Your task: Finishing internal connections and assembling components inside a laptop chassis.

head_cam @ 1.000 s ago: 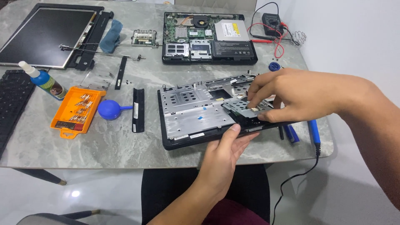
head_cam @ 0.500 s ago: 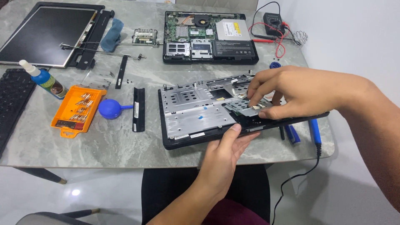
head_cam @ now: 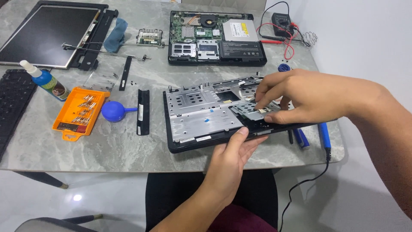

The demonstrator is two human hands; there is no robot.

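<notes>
A grey marbled table point(head_cam: 128, 150) is seen carrying everything; near its centre, toward 3 o'clock, a black laptop palmrest cover point(head_cam: 201, 116) is laid inside-up, with an opened laptop base point(head_cam: 214, 38) at 12 o'clock and a multimeter point(head_cam: 281, 21) with red and black leads at 1 o'clock. A detached screen panel point(head_cam: 43, 34), a blue cloth point(head_cam: 116, 34) and a small circuit board point(head_cam: 149, 37) are placed at 10 to 11 o'clock, and a keyboard point(head_cam: 13, 103) and a blue bottle point(head_cam: 45, 80) at 9 o'clock. An orange screwdriver-bit tray point(head_cam: 79, 114), a blue air blower point(head_cam: 113, 111) and a black plastic strip point(head_cam: 143, 111) are set left of centre, while blue-handled tools point(head_cam: 324, 133) are noted at 4 o'clock.
</notes>
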